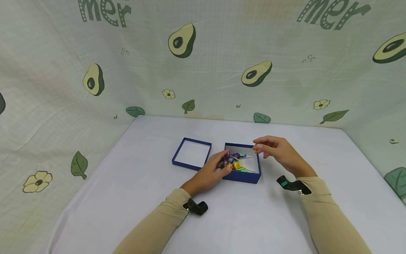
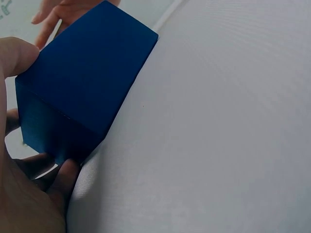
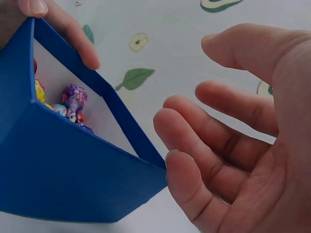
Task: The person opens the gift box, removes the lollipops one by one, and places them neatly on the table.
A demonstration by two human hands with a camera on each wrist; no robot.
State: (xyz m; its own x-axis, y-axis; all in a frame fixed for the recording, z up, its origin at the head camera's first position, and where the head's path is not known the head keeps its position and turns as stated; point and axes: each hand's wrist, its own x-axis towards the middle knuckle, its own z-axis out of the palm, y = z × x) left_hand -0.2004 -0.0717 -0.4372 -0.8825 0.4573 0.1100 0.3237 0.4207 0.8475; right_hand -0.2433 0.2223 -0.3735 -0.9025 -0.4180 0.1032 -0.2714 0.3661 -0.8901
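A blue box [image 1: 241, 176] with a white inside stands on the table, its top uncovered. In it lie several lollipops [image 1: 237, 165] in bright wrappers, gathered toward the left side with pale sticks pointing right. My left hand [image 1: 210, 173] grips the box's left end, with the thumb at the front corner and fingers along the side, as the left wrist view shows. By the right rim hovers my right hand [image 1: 276, 151]; its fingers are loosely bent and hold nothing. In the right wrist view a purple-wrapped lollipop [image 3: 75, 99] shows above the rim.
Left of the box lies a shallow blue lid [image 1: 186, 165] with its white inside up. A white cloth [image 1: 127, 176] covers the table. Behind it hangs a curtain [image 1: 219, 46] printed with avocados and leaves.
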